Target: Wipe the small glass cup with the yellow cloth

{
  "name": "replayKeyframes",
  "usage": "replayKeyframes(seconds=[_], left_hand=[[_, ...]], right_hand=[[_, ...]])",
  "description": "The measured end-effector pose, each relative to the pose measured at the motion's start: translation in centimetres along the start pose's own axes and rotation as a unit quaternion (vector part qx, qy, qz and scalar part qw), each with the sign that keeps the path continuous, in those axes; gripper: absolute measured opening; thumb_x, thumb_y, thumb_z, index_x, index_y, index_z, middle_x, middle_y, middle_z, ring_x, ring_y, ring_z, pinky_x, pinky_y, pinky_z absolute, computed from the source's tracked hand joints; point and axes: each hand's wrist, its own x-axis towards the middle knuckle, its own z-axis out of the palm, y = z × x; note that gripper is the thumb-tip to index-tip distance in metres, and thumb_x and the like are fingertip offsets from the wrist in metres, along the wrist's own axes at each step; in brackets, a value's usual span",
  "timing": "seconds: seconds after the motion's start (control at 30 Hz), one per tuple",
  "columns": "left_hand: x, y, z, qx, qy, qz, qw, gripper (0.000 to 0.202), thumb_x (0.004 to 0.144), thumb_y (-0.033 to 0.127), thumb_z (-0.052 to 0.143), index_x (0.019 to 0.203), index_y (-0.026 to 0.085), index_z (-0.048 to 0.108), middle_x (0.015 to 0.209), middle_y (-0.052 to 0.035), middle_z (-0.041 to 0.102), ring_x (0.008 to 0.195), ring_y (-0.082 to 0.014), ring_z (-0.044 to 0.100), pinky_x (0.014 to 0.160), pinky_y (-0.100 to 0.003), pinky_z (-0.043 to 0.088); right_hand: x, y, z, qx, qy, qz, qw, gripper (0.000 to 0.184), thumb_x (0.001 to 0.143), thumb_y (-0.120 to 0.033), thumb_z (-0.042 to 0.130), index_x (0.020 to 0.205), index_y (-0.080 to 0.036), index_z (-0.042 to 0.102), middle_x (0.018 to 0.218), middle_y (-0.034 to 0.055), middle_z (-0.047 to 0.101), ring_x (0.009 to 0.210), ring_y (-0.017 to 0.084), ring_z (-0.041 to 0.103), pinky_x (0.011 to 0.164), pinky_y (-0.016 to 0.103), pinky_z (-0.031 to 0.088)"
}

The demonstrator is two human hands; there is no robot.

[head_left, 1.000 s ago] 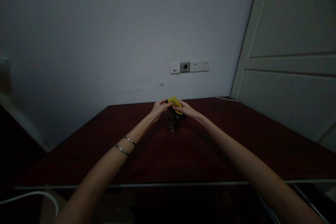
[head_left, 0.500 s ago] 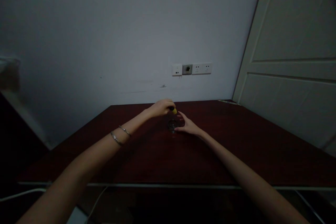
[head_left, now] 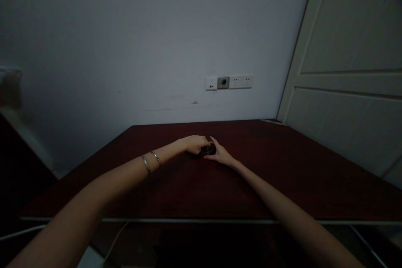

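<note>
A small round see-through vessel (head_left: 208, 149), dark in this light, sits on the dark red table (head_left: 176, 188) between my hands. My right hand (head_left: 221, 155) curves around its right side, thumb near and fingers far, gripping it. Over its left edge, my left hand (head_left: 196, 144) is closed with fingertips bent down at the vessel. Whatever those fingers hold is hidden behind them. Two silver bracelets (head_left: 150, 161) circle my left wrist.
Behind the table rises a pale wall with a row of sockets (head_left: 228, 82). A white panelled door (head_left: 348, 79) stands at the right. White cables (head_left: 115, 243) hang below the table's front edge.
My left hand has come down from above to the vessel. The yellow and black thing it held up is out of sight. My right hand has closed in around the vessel.
</note>
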Motion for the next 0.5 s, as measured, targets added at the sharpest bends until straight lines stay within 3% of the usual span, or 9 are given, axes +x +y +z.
replayKeyframes(seconds=[0.07, 0.13, 0.3, 0.5], left_hand=[[-0.1, 0.0, -0.4, -0.032, 0.016, -0.051, 0.998, 0.040, 0.061, 0.011, 0.061, 0.100, 0.021, 0.060, 0.092, -0.0069, 0.065, 0.084, -0.0218, 0.059, 0.074, -0.027, 0.042], [0.0, -0.2, -1.0, -0.051, 0.012, -0.064, 0.997, 0.038, 0.064, 0.014, 0.061, 0.101, 0.022, 0.061, 0.092, -0.0050, 0.066, 0.083, -0.0202, 0.060, 0.074, -0.025, 0.041], [0.7, -0.8, -1.6, -0.039, -0.020, -0.026, 0.999, 0.021, 0.068, 0.025, 0.061, 0.087, 0.026, 0.069, 0.079, -0.0012, 0.069, 0.072, -0.0164, 0.061, 0.070, -0.022, 0.041], [1.8, 0.3, -0.1, 0.093, -0.065, 0.016, 0.993, 0.015, 0.062, 0.015, 0.059, 0.071, 0.021, 0.070, 0.083, -0.0086, 0.067, 0.077, -0.0213, 0.059, 0.072, -0.028, 0.041]], right_hand=[[0.0, 0.0, 0.0, -0.001, 0.003, -0.005, 1.000, 0.102, 0.055, -0.038, 0.074, 0.137, -0.022, 0.014, 0.128, 0.0125, 0.045, 0.115, 0.023, 0.048, 0.098, 0.040, 0.035], [0.0, 0.0, 0.0, -0.003, 0.004, -0.006, 1.000, 0.101, 0.056, -0.039, 0.074, 0.137, -0.021, 0.015, 0.128, 0.0127, 0.046, 0.115, 0.023, 0.048, 0.099, 0.039, 0.034], [-0.1, -0.1, 0.0, -0.016, 0.003, 0.000, 1.000, 0.100, 0.056, -0.043, 0.072, 0.136, -0.020, 0.018, 0.129, 0.0131, 0.045, 0.114, 0.023, 0.049, 0.098, 0.038, 0.035], [-0.2, -0.3, 0.0, -0.037, 0.010, -0.003, 0.999, 0.096, 0.058, -0.040, 0.072, 0.135, -0.019, 0.020, 0.127, 0.0129, 0.047, 0.113, 0.024, 0.050, 0.097, 0.038, 0.037]])
